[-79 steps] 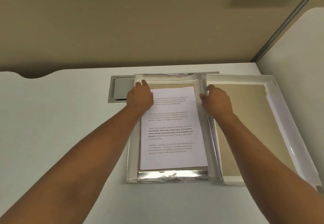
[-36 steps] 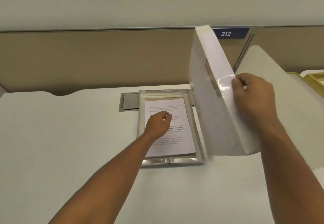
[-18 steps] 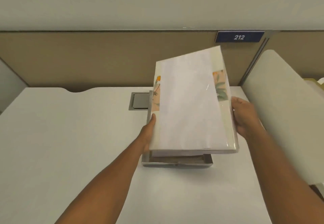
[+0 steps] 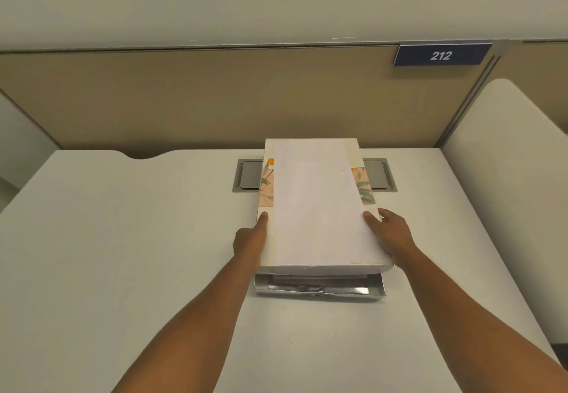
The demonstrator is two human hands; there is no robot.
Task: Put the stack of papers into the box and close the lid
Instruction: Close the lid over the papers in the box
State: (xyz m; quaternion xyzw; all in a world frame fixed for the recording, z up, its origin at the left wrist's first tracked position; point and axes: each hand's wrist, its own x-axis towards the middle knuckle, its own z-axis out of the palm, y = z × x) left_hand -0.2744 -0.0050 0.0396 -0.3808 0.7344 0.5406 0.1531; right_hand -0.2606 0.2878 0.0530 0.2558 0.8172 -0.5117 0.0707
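Note:
A white lid (image 4: 319, 205) with floral strips at its sides lies almost flat over the box, its near edge still raised a little. The silver-lined box (image 4: 319, 289) shows only its front rim below the lid. The papers inside are hidden. My left hand (image 4: 250, 239) grips the lid's left edge, thumb on top. My right hand (image 4: 388, 233) holds the lid's right edge, thumb on top.
The white desk (image 4: 123, 254) carries the box near its back middle. A grey cable hatch (image 4: 250, 176) lies behind the box. A tan partition (image 4: 184, 97) with a "212" sign (image 4: 441, 54) stands behind, and a white divider (image 4: 507, 177) closes the right side.
The papers were laid in the box. My right hand swung the lid up from the right and over the box, my left hand joined it, and the lid has come down nearly flat.

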